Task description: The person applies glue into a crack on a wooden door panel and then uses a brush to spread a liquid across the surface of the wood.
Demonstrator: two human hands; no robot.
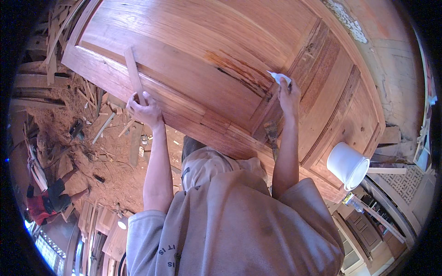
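Note:
A large panelled wooden door (184, 55) lies flat in front of me. My left hand (148, 111) is closed around the lower end of a thin wooden strip (133, 69), at the door's near left edge. Over the door's middle rail, my right hand (289, 97) grips a small white squeeze bottle (280, 77), its pointed nozzle aimed to the left. Left of that nozzle, a wet-looking orange-brown patch (237, 66) and a dark crack mark the panel. Beside my right forearm lies a brush-like tool (270, 131), partly hidden by the arm.
A white bucket (345, 163) stands on the door's right end, with a small clear jar (353, 202) near it. Wood scraps and sawdust (110, 156) cover the floor at left. Another person in red (41, 207) is at far left. Carved panels (400, 181) lean at right.

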